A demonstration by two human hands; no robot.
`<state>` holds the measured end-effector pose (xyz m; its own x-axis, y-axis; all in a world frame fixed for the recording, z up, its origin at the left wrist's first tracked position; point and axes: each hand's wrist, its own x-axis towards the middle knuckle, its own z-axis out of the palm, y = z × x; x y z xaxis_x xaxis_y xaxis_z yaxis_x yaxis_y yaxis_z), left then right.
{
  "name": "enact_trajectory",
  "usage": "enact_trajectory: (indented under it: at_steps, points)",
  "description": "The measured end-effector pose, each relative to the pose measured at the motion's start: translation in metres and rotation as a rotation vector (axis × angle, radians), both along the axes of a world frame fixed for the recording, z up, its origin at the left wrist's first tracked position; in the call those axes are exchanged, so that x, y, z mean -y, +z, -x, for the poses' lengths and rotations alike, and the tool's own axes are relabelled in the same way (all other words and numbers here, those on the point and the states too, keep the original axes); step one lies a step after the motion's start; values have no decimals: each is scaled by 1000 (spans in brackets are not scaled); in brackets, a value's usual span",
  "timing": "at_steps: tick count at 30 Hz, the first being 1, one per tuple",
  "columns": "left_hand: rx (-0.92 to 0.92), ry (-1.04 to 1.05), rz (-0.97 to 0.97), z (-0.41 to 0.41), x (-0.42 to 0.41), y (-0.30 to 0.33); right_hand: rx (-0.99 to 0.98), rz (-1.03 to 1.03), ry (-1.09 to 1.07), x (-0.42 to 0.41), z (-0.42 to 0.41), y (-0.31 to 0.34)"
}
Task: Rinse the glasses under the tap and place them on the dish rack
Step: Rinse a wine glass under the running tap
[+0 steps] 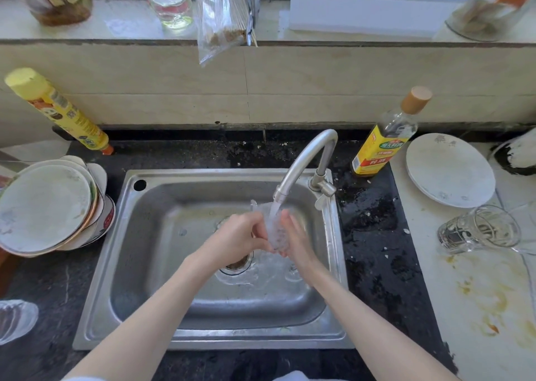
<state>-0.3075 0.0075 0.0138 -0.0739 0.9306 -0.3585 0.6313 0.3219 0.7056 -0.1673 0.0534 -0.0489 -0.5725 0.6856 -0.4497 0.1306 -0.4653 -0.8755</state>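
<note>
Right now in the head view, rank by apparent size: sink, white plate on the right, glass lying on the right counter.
1. sink
2. white plate
3. glass lying on its side

The wide-angle lens distorts the edges, but the order is clear.

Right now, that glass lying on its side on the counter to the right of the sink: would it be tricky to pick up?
Probably a little. The glass lies on its side, so a nudge might set it rolling across the pale counter. It looks clear and rigid, likely breakable if dropped. Greasy orange smears nearby hint that it may be slippery, though I cannot tell that.
</note>
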Motion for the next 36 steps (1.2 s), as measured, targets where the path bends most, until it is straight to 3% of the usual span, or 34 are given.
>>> enact_trajectory:
  at_steps: [3,7,10,15,17,20,22,24,27,30,36]
  points:
    - [56,-152,68,-2,1,8,31,52,-42,1,4,5]
    - [53,-401,318,6,2,15,9,344,262,-7,-1,7]
    - [69,-267,260,6,4,7,-74,392,343,-10,-6,1]
    - [79,-3,134,3,6,2,-46,214,213,-7,-12,3]
    - [127,-73,205,3,7,4,30,182,188,-7,-9,3]
    - [151,-338,333,3,6,15,0,270,286,-7,-6,7]
    - [112,-398,300,4,4,18,-36,335,333,-9,-8,8]
    - [61,-316,209,5,2,19,-43,318,292,-9,-11,7]
    - [19,-114,69,0,1,16,4,114,129,-3,-5,9]
    - [-82,-77,5,-3,2,14,34,14,12,-1,2,7]
    - [-47,-194,-140,18,4,10,-4,286,48,-12,-5,14]
